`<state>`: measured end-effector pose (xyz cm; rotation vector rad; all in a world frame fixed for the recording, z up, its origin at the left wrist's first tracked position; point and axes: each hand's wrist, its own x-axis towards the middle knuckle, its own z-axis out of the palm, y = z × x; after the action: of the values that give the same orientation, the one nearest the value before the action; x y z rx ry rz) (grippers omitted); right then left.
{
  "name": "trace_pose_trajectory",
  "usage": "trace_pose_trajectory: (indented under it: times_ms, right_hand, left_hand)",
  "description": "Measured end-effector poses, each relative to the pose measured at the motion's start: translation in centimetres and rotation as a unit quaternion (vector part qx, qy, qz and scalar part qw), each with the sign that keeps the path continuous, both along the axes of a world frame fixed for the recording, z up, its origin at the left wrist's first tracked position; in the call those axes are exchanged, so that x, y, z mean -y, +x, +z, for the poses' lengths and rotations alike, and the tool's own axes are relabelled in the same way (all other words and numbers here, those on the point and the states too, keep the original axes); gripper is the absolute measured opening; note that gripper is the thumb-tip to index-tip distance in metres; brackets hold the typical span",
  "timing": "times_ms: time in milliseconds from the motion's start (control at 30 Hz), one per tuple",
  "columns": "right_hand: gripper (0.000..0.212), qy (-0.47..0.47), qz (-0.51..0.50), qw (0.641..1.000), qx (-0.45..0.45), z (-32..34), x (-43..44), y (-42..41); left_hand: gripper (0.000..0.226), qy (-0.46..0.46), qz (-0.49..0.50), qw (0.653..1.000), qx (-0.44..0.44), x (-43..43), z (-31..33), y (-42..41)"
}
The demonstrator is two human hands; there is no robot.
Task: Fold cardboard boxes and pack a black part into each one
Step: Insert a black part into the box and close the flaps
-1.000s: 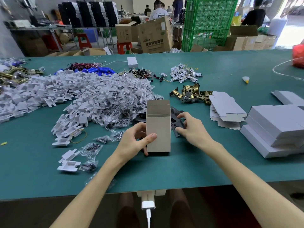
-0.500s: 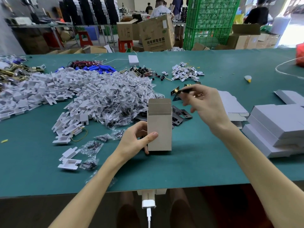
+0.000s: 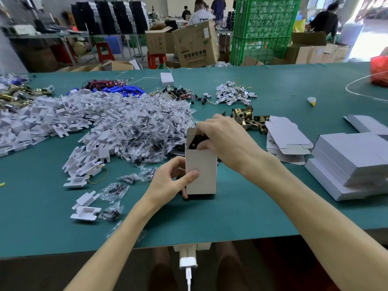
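A small grey cardboard box (image 3: pixel 201 173) stands upright on the green table, its top flaps open. My left hand (image 3: pixel 168 181) grips its left side, thumb on the front face. My right hand (image 3: pixel 226 141) hovers over the open top and pinches a black part (image 3: pixel 195 142), which sits partly inside the box mouth. The lower end of the part is hidden by the box wall.
Flat unfolded boxes (image 3: pixel 287 141) and a stack of grey cartons (image 3: pixel 352 162) lie to the right. Brass hardware (image 3: pixel 247 118) sits behind the box. A heap of white plastic pieces and bagged screws (image 3: pixel 117 127) spreads to the left. The table's front edge (image 3: pixel 189 244) is near.
My right hand has picked up a black part from behind the box, lifted it, and brought it down into the open top. My left hand has kept its hold on the box.
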<state>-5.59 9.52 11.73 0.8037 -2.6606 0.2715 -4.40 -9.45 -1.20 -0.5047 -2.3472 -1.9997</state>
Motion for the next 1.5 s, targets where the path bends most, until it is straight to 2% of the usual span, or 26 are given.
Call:
trace_pose_trajectory:
  times_ms: [133,233,333,467,567,633,800,933,1000,1067,1100,1167,1200,1267,1367,1500]
  right_hand:
    - [0.01,0.018,0.025,0.999,0.027,-0.5,0.4,-0.6]
    - [0.019,0.018,0.028,0.996,0.085,-0.7,0.6,-0.7]
    - [0.023,0.05,0.016,0.993,0.104,-0.8,0.4,-0.5]
    - [0.013,0.094,0.024,0.991,0.088,-0.7,0.7,0.0]
    - [0.026,0.097,0.009,0.992,0.084,-0.7,1.0,0.3]
    - [0.027,0.094,-0.009,0.993,0.065,-0.5,1.2,0.6]
    - [0.005,-0.013,0.003,0.999,-0.035,0.5,3.6,1.5]
    - [0.015,-0.018,0.053,0.998,-0.043,-0.6,8.3,1.8]
    - [0.016,0.032,0.043,0.999,-0.006,-1.5,10.7,1.2]
    - [0.027,0.082,0.015,0.994,0.064,-2.3,12.5,0.2]
    - [0.029,0.101,0.005,0.989,0.106,-2.6,13.2,-0.3]
    - [0.014,0.111,-0.013,0.977,0.181,-3.2,14.1,-1.4]
    - [0.011,0.111,-0.018,0.971,0.21,-3.6,14.4,-1.9]
    - [0.03,0.106,-0.034,0.959,0.259,-4.4,14.9,-2.6]
    - [0.036,0.082,-0.049,0.959,0.265,-4.8,14.9,-2.9]
    - [0.036,0.069,-0.064,0.955,0.28,-5.0,14.6,-3.2]
  left_hand:
    - [0.036,0.002,-0.003,1.0,0.002,0.1,0.0,0.0]
    - [0.04,0.007,-0.006,1.0,0.003,0.1,0.1,0.1]
    - [0.044,0.004,-0.006,1.0,0.003,0.0,0.2,0.1]
    - [0.044,-0.001,-0.002,1.0,0.002,0.0,0.3,0.1]
    - [0.042,-0.011,0.001,1.0,0.001,0.0,0.5,0.2]
    - [0.04,-0.017,0.006,1.0,0.003,-0.1,0.5,0.3]
    - [0.026,-0.035,0.006,0.999,-0.011,-0.2,0.8,0.4]
    - [0.005,-0.096,0.043,0.994,-0.004,0.0,0.5,0.3]
    - [0.025,-0.123,0.056,0.991,0.008,0.0,0.4,0.3]
    - [0.042,-0.147,0.06,0.987,0.025,0.0,0.6,0.5]
    - [0.038,-0.156,0.059,0.986,0.03,0.0,0.7,0.6]
    - [0.015,-0.15,0.059,0.986,0.036,0.1,0.6,0.5]
    - [0.012,-0.13,0.072,0.987,0.053,0.1,0.8,0.5]
    - [0.012,-0.107,0.077,0.989,0.067,0.1,1.1,0.8]
    - [0.017,-0.102,0.056,0.993,0.031,-0.3,1.6,1.1]
    - [0.019,-0.141,0.053,0.988,0.019,-0.2,1.1,0.5]
